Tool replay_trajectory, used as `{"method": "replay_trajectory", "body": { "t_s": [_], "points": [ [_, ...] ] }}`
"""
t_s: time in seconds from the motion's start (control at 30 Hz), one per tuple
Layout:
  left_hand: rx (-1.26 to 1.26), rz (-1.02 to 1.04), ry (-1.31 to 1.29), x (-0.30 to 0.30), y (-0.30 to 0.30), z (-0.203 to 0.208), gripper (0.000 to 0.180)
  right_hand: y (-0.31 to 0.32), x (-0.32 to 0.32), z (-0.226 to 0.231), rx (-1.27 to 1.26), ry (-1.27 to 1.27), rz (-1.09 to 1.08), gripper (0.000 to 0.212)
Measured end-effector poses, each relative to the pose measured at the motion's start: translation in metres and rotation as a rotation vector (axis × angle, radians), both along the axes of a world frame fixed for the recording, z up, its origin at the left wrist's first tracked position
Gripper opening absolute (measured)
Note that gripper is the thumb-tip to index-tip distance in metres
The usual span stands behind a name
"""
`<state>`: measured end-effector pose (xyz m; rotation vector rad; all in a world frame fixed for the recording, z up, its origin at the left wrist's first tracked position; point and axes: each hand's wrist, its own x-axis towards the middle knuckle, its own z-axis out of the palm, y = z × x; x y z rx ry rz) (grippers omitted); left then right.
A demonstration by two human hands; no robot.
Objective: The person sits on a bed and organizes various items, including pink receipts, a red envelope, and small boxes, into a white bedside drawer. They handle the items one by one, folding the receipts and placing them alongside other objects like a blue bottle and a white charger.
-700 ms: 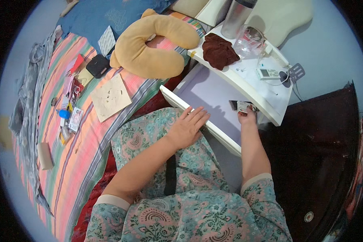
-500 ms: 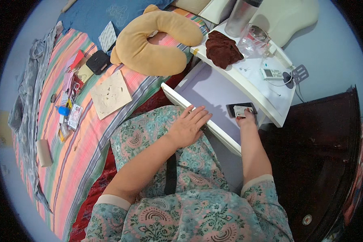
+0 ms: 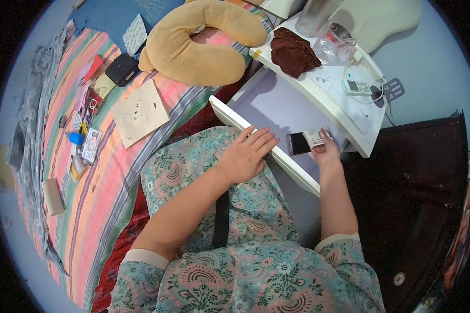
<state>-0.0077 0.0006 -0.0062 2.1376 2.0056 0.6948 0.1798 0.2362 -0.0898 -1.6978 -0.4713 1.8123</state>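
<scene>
My right hand [image 3: 327, 151] reaches into the pulled-out white drawer [image 3: 279, 104] and grips a small whitish card-like packet [image 3: 313, 137] between thumb and fingers. Beside that packet, on the drawer's bottom, lies a flat dark rectangular item [image 3: 298, 144], partly covered by it. Whether the two are joined I cannot tell. My left hand [image 3: 249, 155] lies at the drawer's front edge, fingers stretched out and holding nothing. Its fingertips touch the top of the drawer front.
On the white table [image 3: 344, 112] above the drawer are a brown cloth [image 3: 295, 52], a clear jug [image 3: 333, 41], a remote control [image 3: 356, 87] and a grey spatula [image 3: 394, 89]. The striped bed [image 3: 156, 125] at left bears a tan neck pillow [image 3: 177, 49], a black case [image 3: 122, 69] and a square board [image 3: 140, 112].
My right hand has lifted the whitish packet and shifted it to the right, uncovering more of the dark item in the drawer. The left hand stays at the drawer front.
</scene>
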Motion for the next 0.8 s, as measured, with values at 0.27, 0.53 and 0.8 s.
{"method": "replay_trajectory", "body": {
  "t_s": [0.27, 0.53, 0.8],
  "points": [
    [-0.006, -0.006, -0.013, 0.0, 0.003, 0.0, 0.065, 0.086, 0.008, -0.064, 0.116, 0.22, -0.42, 0.016],
    [-0.015, 0.011, -0.024, 0.003, -0.001, 0.002, 0.06, 0.009, -0.009, -0.022, 0.404, -0.125, 0.162, 0.043],
    [0.005, -0.012, 0.051, 0.007, -0.01, 0.0, 0.045, -0.022, -0.012, -0.039, 0.592, -1.008, 1.154, 0.079]
  ]
}}
